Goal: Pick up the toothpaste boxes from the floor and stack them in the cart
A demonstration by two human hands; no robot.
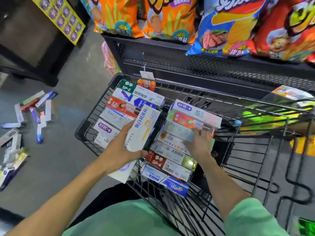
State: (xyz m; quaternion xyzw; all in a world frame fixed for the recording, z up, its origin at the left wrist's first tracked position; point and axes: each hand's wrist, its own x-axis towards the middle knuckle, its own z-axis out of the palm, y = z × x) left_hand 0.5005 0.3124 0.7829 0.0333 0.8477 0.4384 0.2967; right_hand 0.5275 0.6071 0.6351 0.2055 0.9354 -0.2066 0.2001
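- Progress stood roughly past halfway, by my reading: the cart (95,114) already held two rows of boxes, a left row (122,108) and a right row (172,150), stacked flat and side by side.
- Your left hand (119,147) was clamped around a white box (144,128), thumb on its near end, holding it tilted over the gap between the rows; a second pale box seemed to hang beneath your wrist.
- Your right hand (199,143) pressed on a pale box (185,133) atop the right row, fingers curled over its edge.
- What was left: a loose pile (34,109) lay on the floor well to the left of the cart, with more boxes (12,150) nearer the frame edge. You still had many to fetch.
- Writing you could read: "SP-2" on a green box at the far left corner, "SP-4" on a red one in the right row, and "茶" on a pale box at the top right.
- Snack bags (170,17) hung above; their lettering was too blurred to give.
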